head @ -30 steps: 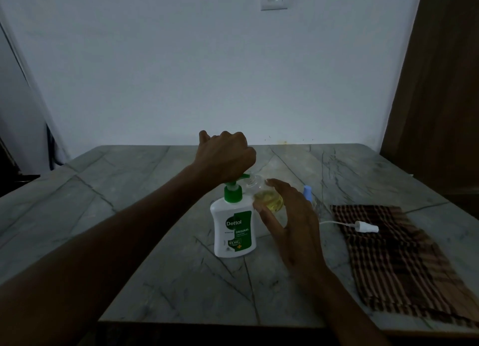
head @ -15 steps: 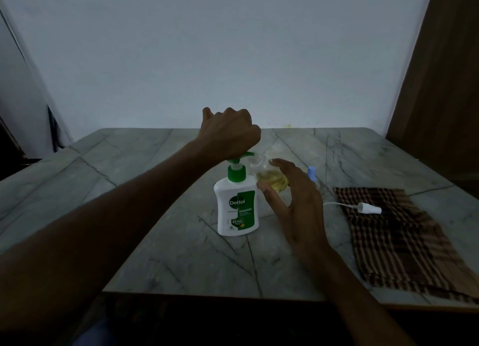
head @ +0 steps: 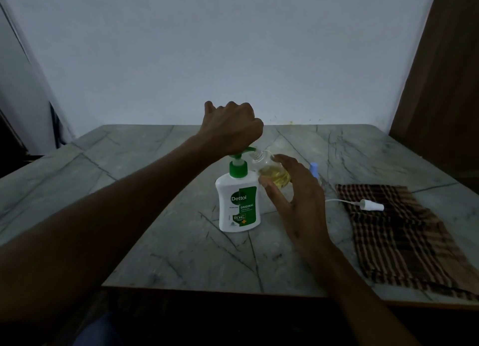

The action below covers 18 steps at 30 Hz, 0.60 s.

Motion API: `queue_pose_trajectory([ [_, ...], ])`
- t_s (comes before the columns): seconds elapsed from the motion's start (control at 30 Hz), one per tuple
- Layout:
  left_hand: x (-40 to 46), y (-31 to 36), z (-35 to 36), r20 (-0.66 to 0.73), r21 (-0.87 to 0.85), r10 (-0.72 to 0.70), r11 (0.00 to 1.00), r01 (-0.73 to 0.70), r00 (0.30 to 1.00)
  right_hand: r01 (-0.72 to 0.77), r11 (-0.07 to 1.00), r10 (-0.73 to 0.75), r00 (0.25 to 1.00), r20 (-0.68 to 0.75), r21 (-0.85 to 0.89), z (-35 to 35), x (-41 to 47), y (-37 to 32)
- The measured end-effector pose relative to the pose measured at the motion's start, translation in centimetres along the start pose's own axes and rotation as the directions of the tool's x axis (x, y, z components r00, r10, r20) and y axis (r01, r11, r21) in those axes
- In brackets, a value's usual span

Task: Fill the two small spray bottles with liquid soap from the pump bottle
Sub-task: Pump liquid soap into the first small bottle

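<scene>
While the left hand [head: 232,128] sits fisted on top of the green pump head [head: 242,152] of the Dettol pump bottle [head: 238,203], fingers curled over the plunger, the nozzle points right into the open neck of a small clear spray bottle [head: 272,172]. That bottle is tilted toward the nozzle and partly filled with yellow liquid soap. Right hand [head: 298,198] grips it from the near right side, thumb on the front, fingers wrapped behind. Pump bottle stands upright on the grey marble tabletop [head: 155,229], mid-table. Second spray bottle [head: 314,170] with a pale blue cap is just behind the right hand, mostly hidden; fill level not readable in this dim light. White spray-head with dip tube [head: 370,205] lies across the left edge of a brown checked cloth [head: 404,236] at the right side of the tabletop, tube end trailing onto the marble.
</scene>
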<state>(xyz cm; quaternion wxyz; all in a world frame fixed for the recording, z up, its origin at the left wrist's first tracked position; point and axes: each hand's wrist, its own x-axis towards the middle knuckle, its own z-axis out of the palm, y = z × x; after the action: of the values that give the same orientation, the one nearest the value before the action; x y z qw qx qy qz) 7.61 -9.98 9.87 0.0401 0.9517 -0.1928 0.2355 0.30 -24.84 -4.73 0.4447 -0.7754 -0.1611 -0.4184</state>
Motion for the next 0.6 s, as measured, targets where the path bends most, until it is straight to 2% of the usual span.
queue_pose_trajectory([
  [0.17, -0.9, 0.5, 0.2, 0.049, -0.011, -0.004, 1.0, 0.004, 0.999, 0.004, 1.0, -0.004, 1.0, 0.015, 0.001, -0.2, -0.1, 0.0],
  [0.33, -0.2, 0.1, -0.4, -0.038, -0.126, -0.069, 0.99, 0.064, 0.997, -0.019, 1.0, 0.019, 1.0, 0.021, -0.007, -0.4, -0.1, -0.6],
  [0.47, 0.0, 0.3, -1.1, -0.121, -0.112, -0.057, 0.993, 0.044, 0.991, -0.047, 0.999, 0.048, 0.998, 0.028, -0.023, -0.5, -0.1, -0.8],
  [0.6, 0.2, 0.4, -1.0, -0.025, -0.148, -0.119, 0.982, 0.114, 0.993, -0.042, 0.999, 0.044, 0.998, 0.035, -0.034, -0.4, -0.1, -0.8],
])
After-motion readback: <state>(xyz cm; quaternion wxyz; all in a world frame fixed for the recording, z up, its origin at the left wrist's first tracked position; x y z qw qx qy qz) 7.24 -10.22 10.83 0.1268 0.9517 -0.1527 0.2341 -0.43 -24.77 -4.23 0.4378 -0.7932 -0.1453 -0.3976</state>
